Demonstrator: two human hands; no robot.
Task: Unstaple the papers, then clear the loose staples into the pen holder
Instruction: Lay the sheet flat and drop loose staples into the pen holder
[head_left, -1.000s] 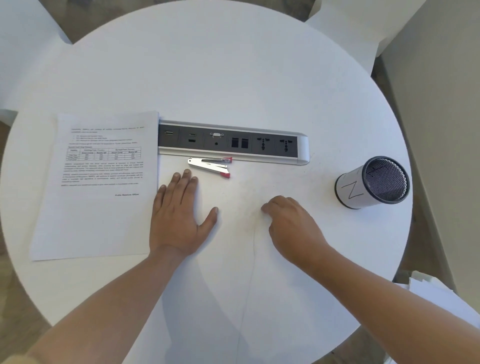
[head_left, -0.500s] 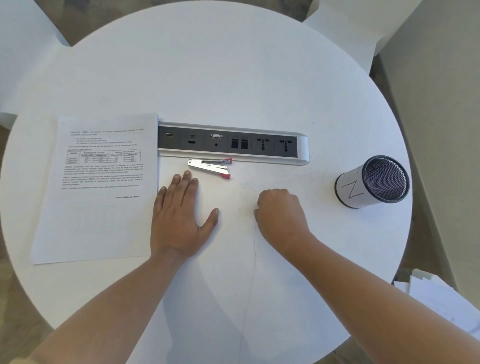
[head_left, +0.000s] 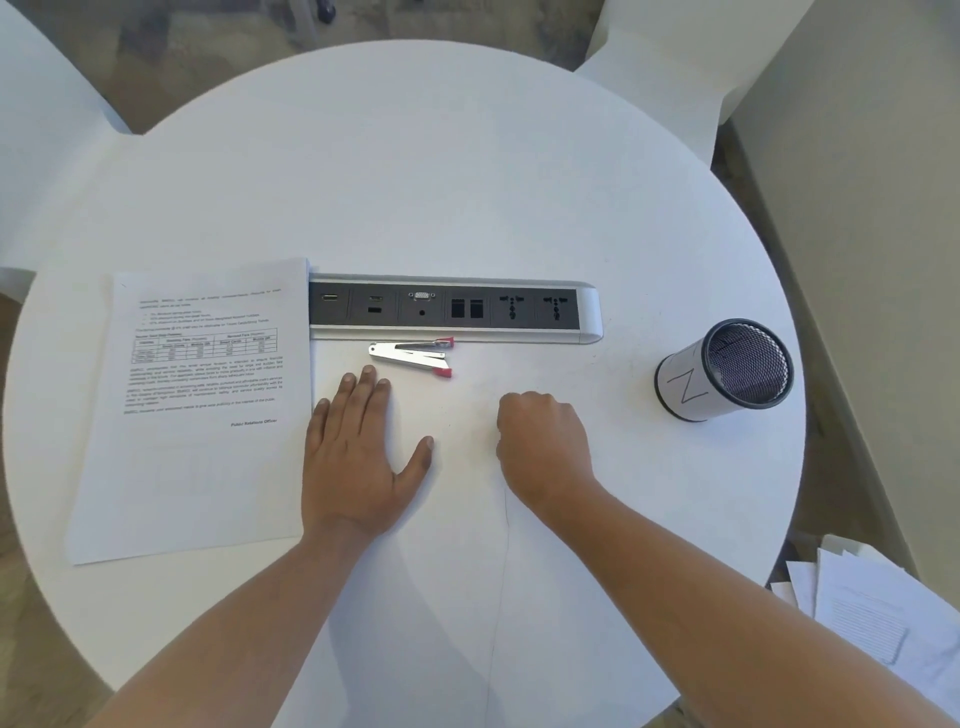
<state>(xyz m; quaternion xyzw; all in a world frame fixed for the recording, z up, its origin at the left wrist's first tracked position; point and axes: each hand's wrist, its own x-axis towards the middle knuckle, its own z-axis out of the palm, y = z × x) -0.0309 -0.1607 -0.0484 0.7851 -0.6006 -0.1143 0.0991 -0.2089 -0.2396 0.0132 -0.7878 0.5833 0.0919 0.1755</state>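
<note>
A printed stack of papers (head_left: 202, 410) lies flat at the left of the round white table (head_left: 441, 171). A silver stapler with red tips (head_left: 413, 356) lies open just past my hands. At the right stands a black mesh pen holder (head_left: 727, 371) wrapped in white paper, tilted toward me. My left hand (head_left: 356, 457) rests flat on the table, fingers spread, beside the papers' right edge. My right hand (head_left: 543, 441) is curled into a fist with knuckles on the table. A tiny speck (head_left: 450, 425) lies between my hands. Whether the fist holds anything is hidden.
A silver and black socket strip (head_left: 454, 310) is set into the table behind the stapler. Loose paper sheets (head_left: 883, 618) lie off the table at the lower right. White chairs (head_left: 670, 57) stand around the far side.
My right hand has slid left and slightly away from me, its fingers curling from pinching into a closed fist. My left hand, papers and stapler have stayed put.
</note>
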